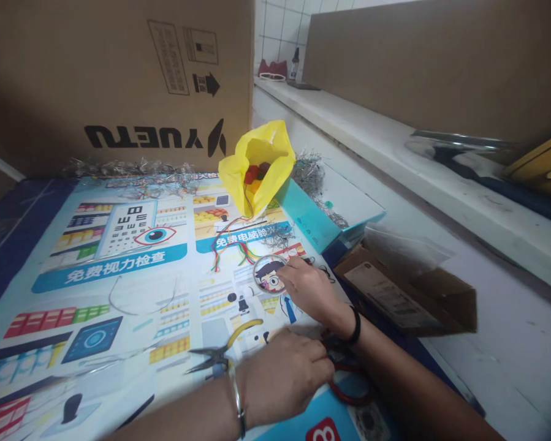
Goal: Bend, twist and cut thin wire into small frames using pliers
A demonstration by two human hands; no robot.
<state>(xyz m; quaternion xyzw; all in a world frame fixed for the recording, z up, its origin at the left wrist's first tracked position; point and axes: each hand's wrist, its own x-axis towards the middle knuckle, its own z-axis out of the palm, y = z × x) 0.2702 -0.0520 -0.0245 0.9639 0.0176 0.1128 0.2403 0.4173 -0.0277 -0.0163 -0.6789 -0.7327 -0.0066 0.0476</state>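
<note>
My right hand (309, 289) has its fingertips closed at the right edge of a round ring with a pale rim (255, 275); the printed sheet shows through its middle. I cannot tell whether the ring is a wire hoop or a clear-centred roll. Below it, my left hand (287, 372) is curled, its fingertips beside red-handled scissors (354, 401). Whatever may be in its fingers is hidden. Pliers with yellow handles (217, 355) lie just left of that hand, jaws apart. Coloured threads (243, 248) trail from an open yellow bag (263, 159) above the ring.
A printed sheet (132, 331) covers the table, with a bent loose wire (119, 310) on it. Silver tinsel (141, 174) lines the back edge before a large cardboard box (119, 73). At the right stand a turquoise box (309, 220) and a small open carton (408, 294), below a white ledge (371, 128).
</note>
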